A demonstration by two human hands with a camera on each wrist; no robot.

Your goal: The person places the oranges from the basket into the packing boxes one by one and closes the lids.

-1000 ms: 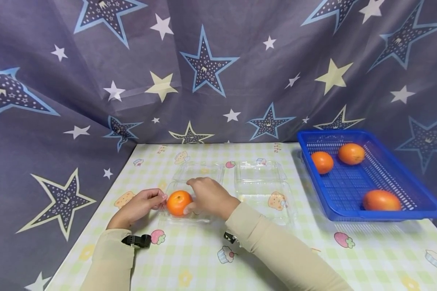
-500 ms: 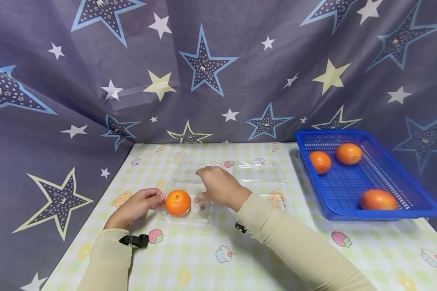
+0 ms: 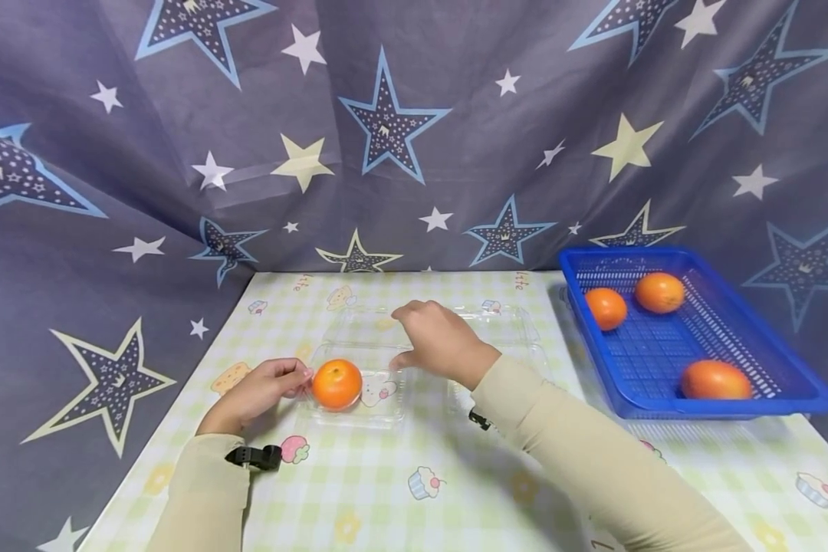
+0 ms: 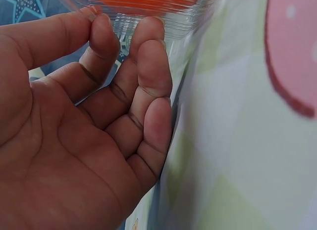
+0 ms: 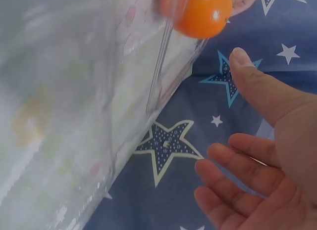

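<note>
An orange (image 3: 336, 385) sits in the left side of a clear plastic clamshell box (image 3: 379, 414), whose lid lies folded back behind it. My left hand (image 3: 265, 389) pinches the box's left rim between thumb and index finger; the left wrist view shows the ribbed wall (image 4: 148, 22) at those fingertips. My right hand (image 3: 441, 343) is raised over the gap between this box and a second clear clamshell box (image 3: 534, 356). In the right wrist view the right hand's fingers (image 5: 237, 165) are spread, loosely bent, with nothing between them. The right arm partly hides the second box.
On the right stands a blue plastic basket (image 3: 793, 402) with three oranges: one at its left side (image 3: 605, 308), one at the back (image 3: 659, 293), one near the front (image 3: 716, 380). A checked cloth (image 3: 359, 491) covers the table. A star-patterned curtain (image 3: 441, 115) hangs behind.
My right hand has let go of the orange and moved right and slightly up, away from the left box. The left hand has stayed at the box's rim.
</note>
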